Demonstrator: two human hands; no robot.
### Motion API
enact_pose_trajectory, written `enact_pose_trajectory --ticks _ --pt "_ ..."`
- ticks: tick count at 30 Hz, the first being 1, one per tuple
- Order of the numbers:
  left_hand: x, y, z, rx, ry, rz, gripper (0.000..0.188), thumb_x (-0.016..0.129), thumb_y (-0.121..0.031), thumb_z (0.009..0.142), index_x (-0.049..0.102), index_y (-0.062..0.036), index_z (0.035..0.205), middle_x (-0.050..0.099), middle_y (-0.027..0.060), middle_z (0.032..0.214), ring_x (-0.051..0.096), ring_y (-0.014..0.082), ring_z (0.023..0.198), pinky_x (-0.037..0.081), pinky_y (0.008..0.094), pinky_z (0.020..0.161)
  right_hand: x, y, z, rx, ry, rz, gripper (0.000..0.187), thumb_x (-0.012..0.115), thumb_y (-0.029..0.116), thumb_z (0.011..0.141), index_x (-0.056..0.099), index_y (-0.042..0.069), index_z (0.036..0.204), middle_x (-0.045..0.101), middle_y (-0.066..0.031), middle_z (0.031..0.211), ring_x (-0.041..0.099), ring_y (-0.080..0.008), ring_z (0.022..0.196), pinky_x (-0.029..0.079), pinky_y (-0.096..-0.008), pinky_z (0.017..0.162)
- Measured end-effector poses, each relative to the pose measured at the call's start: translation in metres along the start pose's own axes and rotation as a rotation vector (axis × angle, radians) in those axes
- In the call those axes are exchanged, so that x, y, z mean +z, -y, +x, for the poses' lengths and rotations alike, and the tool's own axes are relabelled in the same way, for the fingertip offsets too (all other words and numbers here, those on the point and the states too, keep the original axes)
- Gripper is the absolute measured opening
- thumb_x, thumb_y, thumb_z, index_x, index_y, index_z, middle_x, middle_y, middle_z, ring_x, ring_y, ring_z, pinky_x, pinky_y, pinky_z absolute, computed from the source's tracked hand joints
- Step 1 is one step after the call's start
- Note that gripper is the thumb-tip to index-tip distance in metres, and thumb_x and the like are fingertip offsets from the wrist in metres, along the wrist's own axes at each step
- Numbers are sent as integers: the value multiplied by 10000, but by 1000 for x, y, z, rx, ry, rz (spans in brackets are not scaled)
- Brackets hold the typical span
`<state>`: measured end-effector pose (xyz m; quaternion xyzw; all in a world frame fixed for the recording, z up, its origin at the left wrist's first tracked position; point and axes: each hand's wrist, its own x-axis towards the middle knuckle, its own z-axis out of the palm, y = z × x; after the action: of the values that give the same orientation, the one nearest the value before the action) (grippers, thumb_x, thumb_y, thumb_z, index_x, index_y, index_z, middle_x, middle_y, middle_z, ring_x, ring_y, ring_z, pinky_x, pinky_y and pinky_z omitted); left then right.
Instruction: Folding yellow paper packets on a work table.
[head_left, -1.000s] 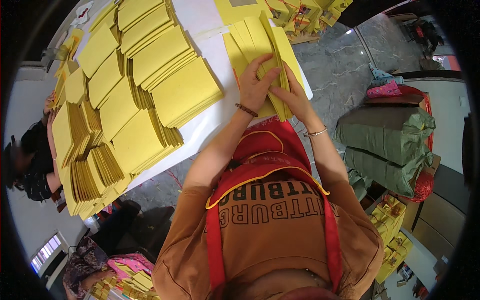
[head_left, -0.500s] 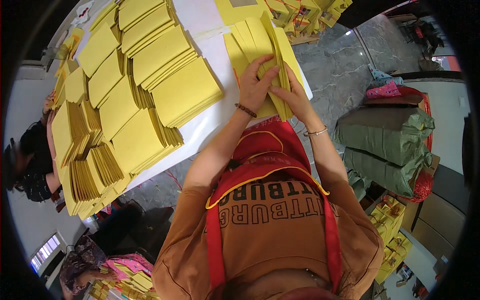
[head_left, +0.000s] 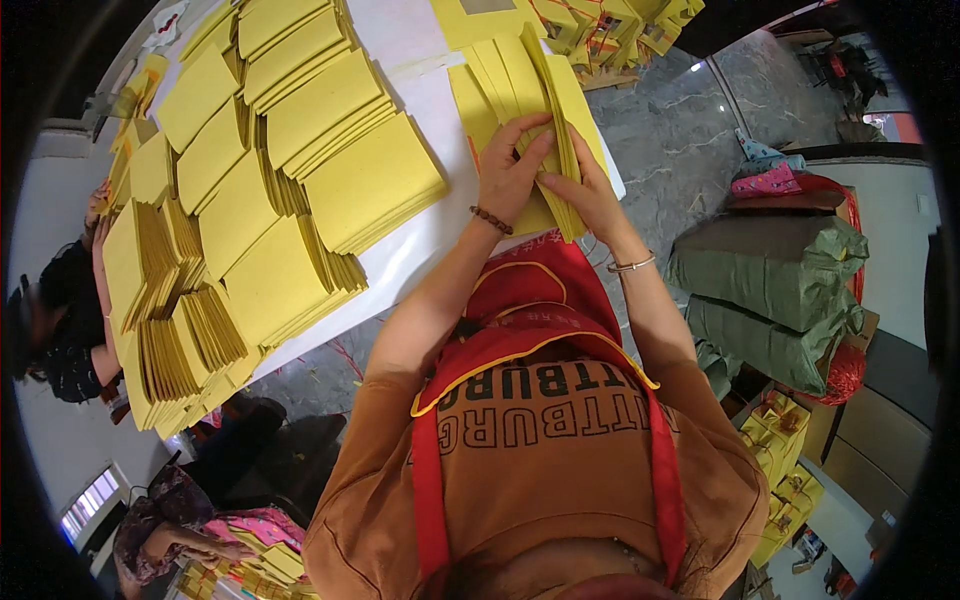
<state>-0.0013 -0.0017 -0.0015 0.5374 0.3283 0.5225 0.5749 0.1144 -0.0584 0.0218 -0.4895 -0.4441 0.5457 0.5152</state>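
Near the table's right end, both my hands grip a bundle of folded yellow paper [head_left: 522,82], its upper part fanned into several layers and some folds standing on edge. My left hand [head_left: 512,172] is closed on the left side, fingers bent over the layers and thumb pressed in. On the right edge my right hand [head_left: 592,198] is wrapped around the upright folds, thumb laid across the front and its other fingers partly hidden behind. Beneath the bundle lie more flat yellow sheets [head_left: 470,105]. To the left, a neat yellow stack [head_left: 375,185] of the same paper lies apart from my hands.
Rows of yellow stacks [head_left: 240,205] cover the left of the white table [head_left: 425,225]. Tied yellow bundles [head_left: 600,35] stand beyond its far right corner. Green wrapped bales [head_left: 770,270] stand at the right. Another person [head_left: 70,330] is at the left edge, another [head_left: 165,520] lower left.
My hands and the bundle stay almost in place. At the lower left, another person's arm has shifted over the yellow papers there.
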Motion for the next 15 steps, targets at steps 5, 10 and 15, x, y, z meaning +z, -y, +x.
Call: enact_pose_trajectory --ticks 5,10,15 --pt "-1 1 0 -41 -10 -40 268 623 -163 816 597 -9 1034 603 91 985 562 145 894 440 260 783 -2 -3 1 -17 6 -81 738 603 36 791 170 -6 1387 352 -96 1329 362 -161 1201 313 -269 986" --pt "0 2 0 -56 -13 -8 276 627 -177 817 597 -8 1032 603 87 971 562 141 880 442 259 771 2 2 0 4 1 9 746 612 35 782 176 -5 1385 362 -99 1320 373 -161 1192 326 -270 977" --pt "0 1 0 -43 -10 -40 260 618 -169 824 599 -12 1030 602 83 955 559 137 866 442 258 758 0 -1 1 -7 -7 -44 746 612 28 778 179 -6 1384 365 -100 1316 380 -164 1188 332 -272 974"
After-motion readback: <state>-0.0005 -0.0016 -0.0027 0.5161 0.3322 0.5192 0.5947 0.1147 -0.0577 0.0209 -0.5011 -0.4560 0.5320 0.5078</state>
